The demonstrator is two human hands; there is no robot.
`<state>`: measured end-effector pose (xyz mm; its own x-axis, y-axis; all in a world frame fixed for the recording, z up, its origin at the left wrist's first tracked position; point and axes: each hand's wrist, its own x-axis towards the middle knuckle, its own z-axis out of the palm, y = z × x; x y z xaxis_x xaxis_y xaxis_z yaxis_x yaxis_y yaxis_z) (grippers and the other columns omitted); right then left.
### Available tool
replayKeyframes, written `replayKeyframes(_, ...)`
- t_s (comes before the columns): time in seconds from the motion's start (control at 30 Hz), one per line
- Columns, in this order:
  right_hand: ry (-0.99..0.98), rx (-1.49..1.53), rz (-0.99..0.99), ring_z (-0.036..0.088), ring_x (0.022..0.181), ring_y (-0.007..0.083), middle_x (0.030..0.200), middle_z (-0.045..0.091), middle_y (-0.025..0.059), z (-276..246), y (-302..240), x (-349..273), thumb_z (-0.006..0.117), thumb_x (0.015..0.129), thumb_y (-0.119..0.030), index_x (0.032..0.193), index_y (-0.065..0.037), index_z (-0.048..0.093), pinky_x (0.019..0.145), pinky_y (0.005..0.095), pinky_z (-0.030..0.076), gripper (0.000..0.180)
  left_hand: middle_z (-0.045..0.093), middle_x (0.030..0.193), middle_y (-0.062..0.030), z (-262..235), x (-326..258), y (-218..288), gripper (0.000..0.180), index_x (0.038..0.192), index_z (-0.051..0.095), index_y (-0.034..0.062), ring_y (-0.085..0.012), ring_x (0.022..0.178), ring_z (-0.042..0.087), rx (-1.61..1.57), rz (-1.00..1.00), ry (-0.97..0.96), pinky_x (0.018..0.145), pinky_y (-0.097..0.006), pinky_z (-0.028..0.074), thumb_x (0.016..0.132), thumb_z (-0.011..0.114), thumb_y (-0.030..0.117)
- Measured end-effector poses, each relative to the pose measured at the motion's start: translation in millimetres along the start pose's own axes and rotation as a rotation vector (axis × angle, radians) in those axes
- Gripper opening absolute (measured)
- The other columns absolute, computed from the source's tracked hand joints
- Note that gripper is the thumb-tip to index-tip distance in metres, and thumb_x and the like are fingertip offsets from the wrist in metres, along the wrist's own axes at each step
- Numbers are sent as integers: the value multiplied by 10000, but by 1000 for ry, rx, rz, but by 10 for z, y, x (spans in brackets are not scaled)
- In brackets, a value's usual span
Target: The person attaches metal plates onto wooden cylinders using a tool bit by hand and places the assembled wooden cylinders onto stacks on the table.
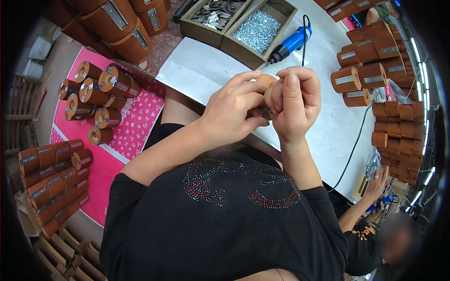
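Note:
Both my hands are together over the near edge of the white-covered table. My left hand [234,110] is wrapped round a brown cylindrical piece [266,79], most of which the fingers hide; a small dark part shows below it. Right against it, my right hand [294,103] has its fingers curled and thumb raised in a pinch. What those fingers hold, if anything, is hidden. Just beyond the hands lies a blue electric screwdriver [291,45], its bit pointing toward the left. Behind it stands a wooden box of silvery screws [258,32].
Another wooden box [206,33] holds flat metal pieces. Brown cylinders with metal strips stand on pink cloth [136,126] at left, with stacks [56,178] nearer and more [370,56] at right. A black cable [358,140] crosses the table. A co-worker [370,239] sits lower right.

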<state>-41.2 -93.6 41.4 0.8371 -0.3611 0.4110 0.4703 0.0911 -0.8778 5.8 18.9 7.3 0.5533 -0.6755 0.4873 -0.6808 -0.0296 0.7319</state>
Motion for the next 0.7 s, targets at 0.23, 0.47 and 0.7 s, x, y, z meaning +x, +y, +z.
replayKeyframes(0.23,-189,135,19,361,427,39,547,438,-5,-165,8,57,483,860,-55,848,23,483,389,181,274,78,577,971,-22,8,25,67,211,749,621,73,-263,1082,460,106,1,4,801,-348,448,565,708,125)
replayKeyframes(0.47,-390,394,124,324,390,48,562,442,22,-300,62,198,483,847,-67,806,25,491,350,203,244,101,587,954,-62,17,67,82,193,740,610,51,-279,1081,453,52,-14,-2,882,-367,390,574,696,100)
replayKeyframes(0.7,-351,368,181,347,417,63,594,456,30,-224,42,155,487,817,-50,838,13,493,369,209,255,67,530,1047,-66,7,5,37,296,857,608,81,-280,1072,449,125,35,64,835,-370,431,581,700,134)
